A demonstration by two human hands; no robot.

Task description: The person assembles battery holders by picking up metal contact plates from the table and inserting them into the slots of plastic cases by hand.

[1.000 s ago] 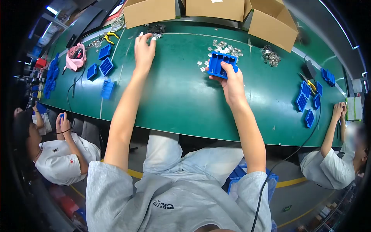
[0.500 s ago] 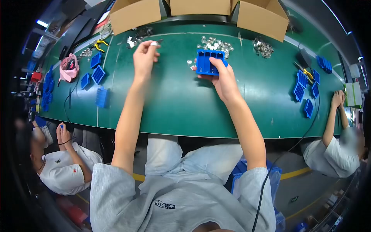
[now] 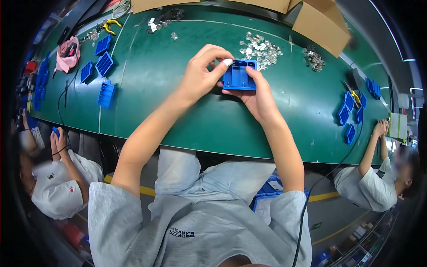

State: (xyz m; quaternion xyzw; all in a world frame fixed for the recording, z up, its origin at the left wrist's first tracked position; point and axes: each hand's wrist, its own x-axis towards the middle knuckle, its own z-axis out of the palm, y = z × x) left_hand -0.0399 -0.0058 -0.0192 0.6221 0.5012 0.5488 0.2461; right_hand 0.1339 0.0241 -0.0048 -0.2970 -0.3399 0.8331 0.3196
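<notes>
My right hand (image 3: 260, 95) grips a blue battery box (image 3: 240, 79), its thumb over the upper right of the slots and its fingers underneath. The slots face up toward me. My left hand (image 3: 205, 71) is at the box's upper left corner, thumb and fingers pinched together. A white cover sits on the left thumb tip. Whatever the pinch holds is hidden. Just beyond the box lies a loose pile of small shiny metal pieces (image 3: 262, 50).
Dark small parts (image 3: 167, 18) lie at the back left and another metal heap (image 3: 314, 58) at the right. Blue boxes (image 3: 105, 64) and yellow-handled pliers (image 3: 112, 26) lie on the left. Cardboard boxes (image 3: 322, 26) line the back. Co-workers sit on both sides.
My left hand has moved from the back left, where it pinched a small dark piece, rightward to the battery box. The right hand still holds the box. The view has shifted slightly.
</notes>
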